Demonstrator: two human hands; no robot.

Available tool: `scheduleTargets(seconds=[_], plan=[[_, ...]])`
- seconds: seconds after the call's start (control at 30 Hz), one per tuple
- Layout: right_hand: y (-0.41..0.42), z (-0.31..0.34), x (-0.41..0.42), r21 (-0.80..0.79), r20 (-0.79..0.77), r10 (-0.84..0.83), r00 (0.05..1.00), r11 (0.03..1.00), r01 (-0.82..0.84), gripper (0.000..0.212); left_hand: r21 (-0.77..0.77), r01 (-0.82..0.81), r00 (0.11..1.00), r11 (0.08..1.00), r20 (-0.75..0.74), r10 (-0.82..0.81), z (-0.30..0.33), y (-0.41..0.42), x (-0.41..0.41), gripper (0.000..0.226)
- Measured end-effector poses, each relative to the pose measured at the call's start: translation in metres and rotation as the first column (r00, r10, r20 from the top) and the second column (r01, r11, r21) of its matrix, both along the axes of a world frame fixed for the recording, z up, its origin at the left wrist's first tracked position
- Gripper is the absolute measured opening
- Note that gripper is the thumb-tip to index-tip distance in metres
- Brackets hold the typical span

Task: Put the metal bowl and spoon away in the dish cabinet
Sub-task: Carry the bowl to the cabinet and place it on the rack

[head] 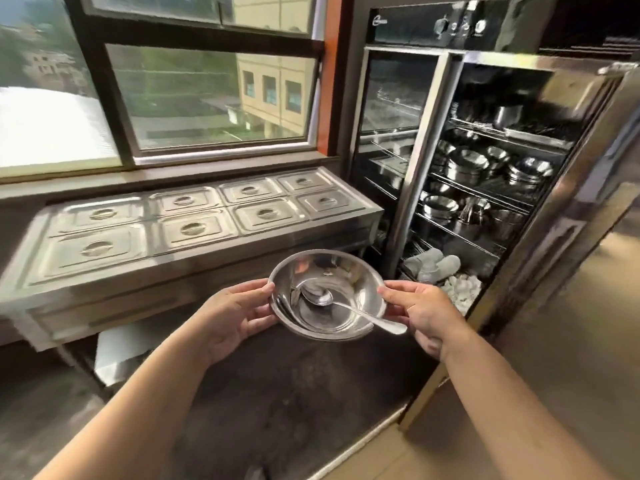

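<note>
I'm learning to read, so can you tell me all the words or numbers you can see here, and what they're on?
No text here can be read.
Logo mark at the left of the dish cabinet's black control panel: too small and blurred to read.
Markings by the panel's knobs and buttons: too blurred to read.
Metal bowl, spoon, food-warmer lids: no writing visible.

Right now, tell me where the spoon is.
The spoon lies inside the metal bowl, lower centre, its handle over the rim toward the right hand.
</note>
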State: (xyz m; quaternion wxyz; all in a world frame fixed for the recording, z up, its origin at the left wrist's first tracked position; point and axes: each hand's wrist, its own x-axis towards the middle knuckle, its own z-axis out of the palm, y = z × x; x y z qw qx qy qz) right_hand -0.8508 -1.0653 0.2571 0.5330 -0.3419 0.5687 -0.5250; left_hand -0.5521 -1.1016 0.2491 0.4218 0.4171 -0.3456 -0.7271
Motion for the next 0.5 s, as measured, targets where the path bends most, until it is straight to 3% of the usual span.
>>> scheduleTargets(seconds=[0.27,0.5], plan=[[-0.128,-0.006,-0.055,0.015,0.022,-0.221,0.975,0.975,0.221,0.018,0.001,0.247,0.967,0.969,-0.067,-0.246,-0.015,-0.193,-0.070,0.037],[-0.233,0.005,-0.095,-0.006,0.058,-0.386,0.921,0.922,0.387,0.018,-0.024,0.432,0.900,0.901,-0.051,-0.433,0.010,-0.348,-0.133,0.044]])
